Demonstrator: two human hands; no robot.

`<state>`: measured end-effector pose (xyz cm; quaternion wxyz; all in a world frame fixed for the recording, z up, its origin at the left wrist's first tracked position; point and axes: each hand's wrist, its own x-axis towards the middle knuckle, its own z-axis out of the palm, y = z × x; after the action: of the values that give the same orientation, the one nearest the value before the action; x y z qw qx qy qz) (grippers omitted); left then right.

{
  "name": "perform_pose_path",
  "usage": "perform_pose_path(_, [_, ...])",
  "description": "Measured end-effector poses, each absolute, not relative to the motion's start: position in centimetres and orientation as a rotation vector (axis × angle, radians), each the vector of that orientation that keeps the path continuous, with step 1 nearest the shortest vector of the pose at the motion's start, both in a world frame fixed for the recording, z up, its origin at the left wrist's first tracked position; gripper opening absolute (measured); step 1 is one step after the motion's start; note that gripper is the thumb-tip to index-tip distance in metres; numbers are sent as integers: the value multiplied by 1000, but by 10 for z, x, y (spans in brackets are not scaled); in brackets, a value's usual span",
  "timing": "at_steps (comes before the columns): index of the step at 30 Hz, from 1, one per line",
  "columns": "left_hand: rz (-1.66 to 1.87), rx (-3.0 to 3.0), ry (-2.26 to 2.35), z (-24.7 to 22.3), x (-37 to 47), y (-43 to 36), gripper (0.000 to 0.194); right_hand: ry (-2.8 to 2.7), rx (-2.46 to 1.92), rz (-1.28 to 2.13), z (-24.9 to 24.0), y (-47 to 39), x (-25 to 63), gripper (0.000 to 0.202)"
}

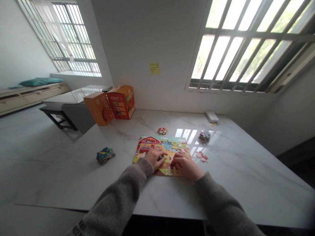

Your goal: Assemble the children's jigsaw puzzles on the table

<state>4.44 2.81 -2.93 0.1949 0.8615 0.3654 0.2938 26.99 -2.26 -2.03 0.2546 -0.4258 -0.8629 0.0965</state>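
L hand (156, 158) and R hand (183, 163) both rest on the farm-scene puzzle (169, 170), flat on the marble-look table (118, 190), fingers loosely curled; can't tell if either grips a pc. Loose pcs (202, 156) just R of puzzle; stacked pcs (105, 155) on table, well L of it.

So there's a yellow sticky note (155, 68) up on the wall (137, 42), barred windows (228, 46) left and right, a little white device (212, 116) at the worktop's (118, 183) far right, plus a green cushion (40, 81) on the low wooden cabinet (31, 97), far left.
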Motion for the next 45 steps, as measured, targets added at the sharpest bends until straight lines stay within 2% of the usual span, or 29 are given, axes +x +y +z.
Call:
perform_pose_path(4, [1161,2100,1107,-19,29,36,24,-2367,-1174,262,-17,-23,270,31])
perform_pose_path(8, [1236,2089,1180,-18,11,45,19,-2372,-1191,287,-15,-23,270,33])
perform_pose_path(18, [813,2550,913,-26,21,32,21,-2342,-1182,377,-6,-16,274,23])
perform_pose_path(23, [642,2611,903,-22,30,19,22,-2037,-1213,437,0,27,294,23])
perform_pose_path(27, [571,2628,897,-22,30,19,22,-2050,-1264,419,-5,77,290,22])
perform_pose_path(35, [1002,2453,1039,-29,14,42,21,-2003,-1316,201,-19,160,250,22])
perform_pose_path(45, [1162,2338,1174,-20,9,47,18,-2216,-1342,179,-33,188,239,17])
